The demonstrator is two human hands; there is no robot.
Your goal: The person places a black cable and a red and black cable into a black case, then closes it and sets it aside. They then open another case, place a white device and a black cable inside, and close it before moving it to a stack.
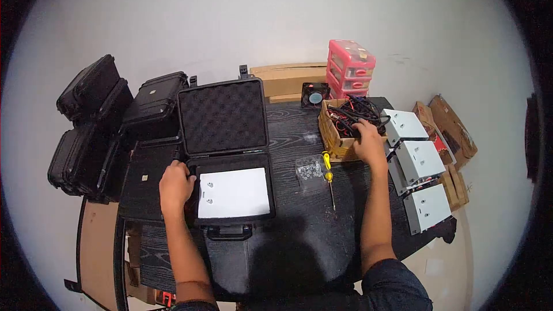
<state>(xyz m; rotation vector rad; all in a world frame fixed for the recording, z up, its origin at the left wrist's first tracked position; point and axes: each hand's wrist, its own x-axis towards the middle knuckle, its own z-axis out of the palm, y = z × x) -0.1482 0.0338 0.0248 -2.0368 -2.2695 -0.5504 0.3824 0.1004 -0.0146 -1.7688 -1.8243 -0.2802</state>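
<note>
My left hand [177,185] is at the left rim of an open black hard case [273,196], its fingers curled. Something dark shows just above those fingers, too unclear to name. Inside the case lies a white box [236,193] with two small round fittings and a slot on its top. Foam lines the raised lid [223,116]. Over on the right, my right hand [370,139] reaches over the front rim of a cardboard box [343,151]. Its fingers are closed on black cables [360,109] that fill the box.
A yellow-handled screwdriver [328,175] lies beside a clear bag of small hardware [310,174]. Several white boxes [423,158] line the table's right side. Black cases [92,115] are stacked at left. Behind stand a black fan [315,95] and pink drawers [350,66].
</note>
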